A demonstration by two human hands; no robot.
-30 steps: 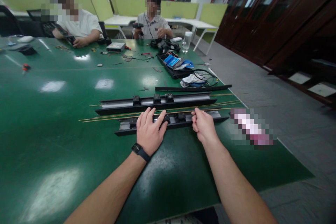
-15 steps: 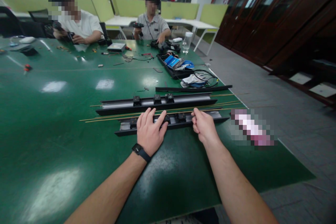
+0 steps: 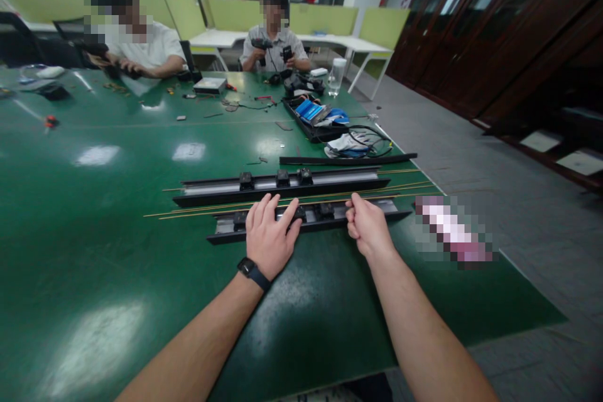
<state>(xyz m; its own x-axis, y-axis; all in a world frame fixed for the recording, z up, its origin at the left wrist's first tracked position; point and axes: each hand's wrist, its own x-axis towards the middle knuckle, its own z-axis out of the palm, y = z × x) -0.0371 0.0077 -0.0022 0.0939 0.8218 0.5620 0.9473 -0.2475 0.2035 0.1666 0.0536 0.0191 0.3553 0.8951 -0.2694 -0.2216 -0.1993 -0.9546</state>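
Note:
My left hand (image 3: 271, 232), fingers spread, lies over the near black channel rail (image 3: 320, 223) and its small black blocks. The fingertips reach the thin yellowish rods beside the rail; whether they press on one I cannot tell. My right hand (image 3: 370, 226) is closed in a pinch above the rail's right part, on a thin yellowish rod (image 3: 202, 215) that runs along the rail and past my left fingertips. Another thin rod (image 3: 155, 215) lies just behind. Farther back, a second black channel rail (image 3: 339, 183) carries three black blocks (image 3: 282, 178).
A narrow black strip (image 3: 348, 159) lies behind the rails. Past it are gloves (image 3: 351, 143), a cable and a black tray (image 3: 306, 129) with blue items. A clear jar (image 3: 336, 78) stands near the right edge. Two people sit across the green table (image 3: 141, 276), one holding a power drill (image 3: 261, 44).
The pinched rod's left end has shifted slightly right; my hands stay nearly in place. The person across has raised both hands, now holding up a dark object beside the drill.

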